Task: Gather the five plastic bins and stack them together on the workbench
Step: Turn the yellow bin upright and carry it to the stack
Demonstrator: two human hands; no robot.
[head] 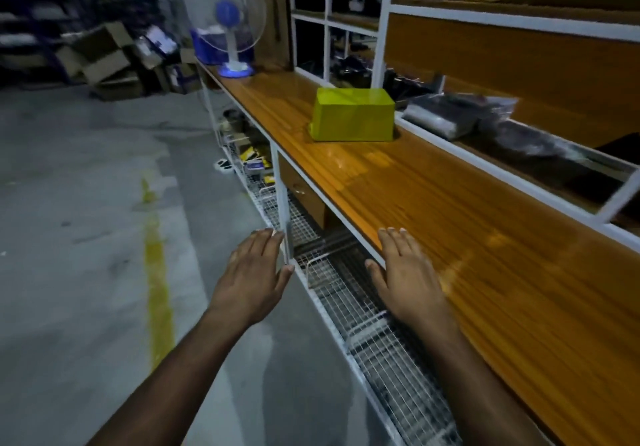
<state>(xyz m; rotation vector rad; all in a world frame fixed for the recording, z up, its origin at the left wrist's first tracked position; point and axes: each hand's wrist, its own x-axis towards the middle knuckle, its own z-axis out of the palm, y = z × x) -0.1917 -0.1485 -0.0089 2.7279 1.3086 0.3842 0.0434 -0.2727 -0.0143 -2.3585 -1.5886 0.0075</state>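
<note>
dim light | grey concrete floor (86, 203) | yellow floor line (157, 272) | cardboard boxes (104, 57)

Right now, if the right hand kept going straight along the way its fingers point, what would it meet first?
Probably the yellow-green bin, upside down on the workbench. The open right hand points along bare wood toward it; depth is uncertain, so it might pass left.

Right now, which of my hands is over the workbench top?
The right hand, flat over the orange workbench edge; the left hand hangs beyond it, above the floor.

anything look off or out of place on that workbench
The yellow bin sits upside down on the workbench, bottom up. No other bins are in view. Cardboard boxes lie jumbled on the floor far left. Both hands are empty.
</note>
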